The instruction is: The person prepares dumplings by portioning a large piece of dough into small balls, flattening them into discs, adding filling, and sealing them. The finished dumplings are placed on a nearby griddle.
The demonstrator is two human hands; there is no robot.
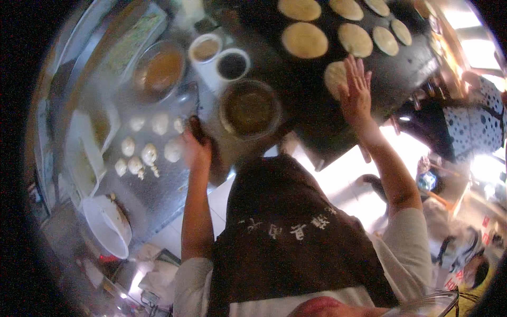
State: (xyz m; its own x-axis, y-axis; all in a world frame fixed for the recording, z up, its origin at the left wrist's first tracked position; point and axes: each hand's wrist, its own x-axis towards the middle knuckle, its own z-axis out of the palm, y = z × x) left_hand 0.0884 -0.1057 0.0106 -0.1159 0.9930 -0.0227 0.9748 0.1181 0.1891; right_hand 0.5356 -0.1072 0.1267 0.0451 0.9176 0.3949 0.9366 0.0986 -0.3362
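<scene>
On the dark griddle [293, 95], my right hand [357, 93] lies flat with its fingers extended. It covers the right part of a pale round dough disc [334, 79]. Several more round flatbreads [305, 40] lie in rows farther back on the griddle. My left hand [198, 148] is over the metal worktop [158, 198], beside several pale stuffed dough balls [149, 153]. Its fingers are dark and blurred, so whether they hold anything cannot be told. A round metal bowl [250, 110] with dark contents sits between my two hands.
Behind the dough stand a bowl of orange-brown liquid [162, 69], two white tubs [233, 64] and a tray of greenish filling [134, 43]. A white basin [107, 226] leans at the near left. Right of the griddle is a person in a spotted garment [473, 126].
</scene>
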